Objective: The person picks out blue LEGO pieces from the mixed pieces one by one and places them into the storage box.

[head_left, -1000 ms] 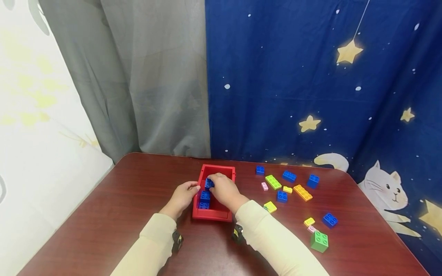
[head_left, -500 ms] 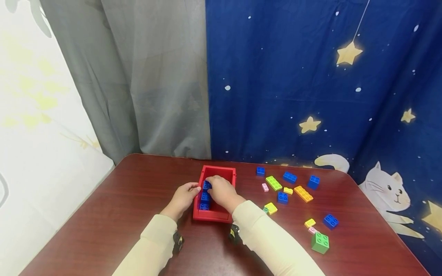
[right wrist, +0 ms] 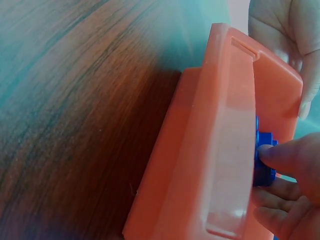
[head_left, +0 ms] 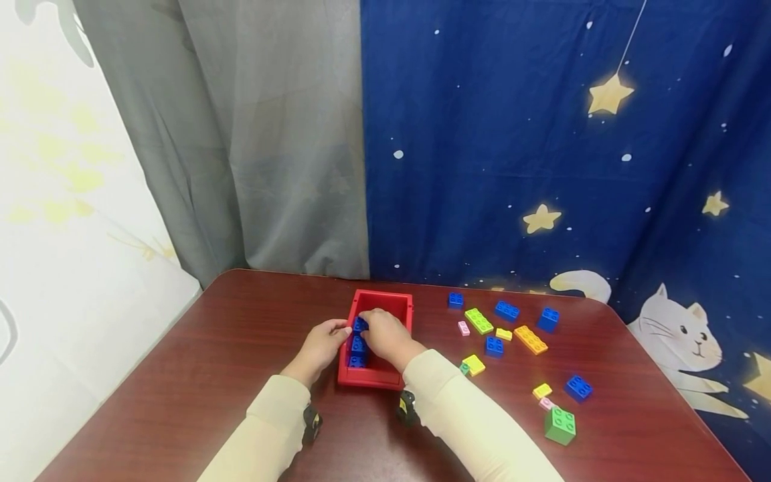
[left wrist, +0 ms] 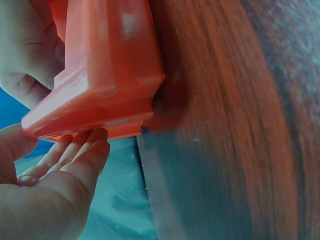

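A red box stands on the table in the head view, with a row of blue bricks along its left inside wall. My left hand holds the box's left side. In the left wrist view its thumb touches the rim while the fingers lie against the outer wall. Inside the box, my right hand pinches a blue brick at the far end of the row. The right wrist view shows the thumb on that studded brick; the fingers partly hide it.
Several loose bricks lie right of the box, among them a lime brick, an orange brick, a blue brick and a tall green brick. The table's far edge meets a grey and blue curtain.
The right hand has shifted slightly down and nearer in the box, bringing its blue brick closer to the row. The left hand stays at the box's side.
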Demonstrator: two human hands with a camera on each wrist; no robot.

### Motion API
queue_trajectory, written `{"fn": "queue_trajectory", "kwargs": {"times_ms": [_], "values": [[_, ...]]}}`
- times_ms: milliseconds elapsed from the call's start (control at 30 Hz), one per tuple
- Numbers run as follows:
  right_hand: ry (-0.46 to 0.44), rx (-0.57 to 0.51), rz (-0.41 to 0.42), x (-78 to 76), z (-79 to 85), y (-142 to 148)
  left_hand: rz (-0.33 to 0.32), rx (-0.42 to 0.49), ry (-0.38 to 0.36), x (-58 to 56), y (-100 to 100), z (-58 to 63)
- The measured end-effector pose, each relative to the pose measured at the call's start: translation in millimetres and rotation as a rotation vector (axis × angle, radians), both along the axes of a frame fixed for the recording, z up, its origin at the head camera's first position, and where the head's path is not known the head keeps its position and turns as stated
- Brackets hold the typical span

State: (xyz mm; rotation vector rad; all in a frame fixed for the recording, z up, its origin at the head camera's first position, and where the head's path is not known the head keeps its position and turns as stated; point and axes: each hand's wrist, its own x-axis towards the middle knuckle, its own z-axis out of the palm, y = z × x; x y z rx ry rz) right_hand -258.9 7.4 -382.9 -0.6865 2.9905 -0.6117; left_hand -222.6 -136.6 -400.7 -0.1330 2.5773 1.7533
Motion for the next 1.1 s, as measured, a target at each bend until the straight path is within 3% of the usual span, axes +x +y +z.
{"fn": "queue_trajectory", "kwargs": {"times_ms": [1100], "values": [[-0.054,0.008,0.009,-3.0,-5.4,-4.9,0.007,0.023,0.004,0.8,0.6,-2.3]]}}
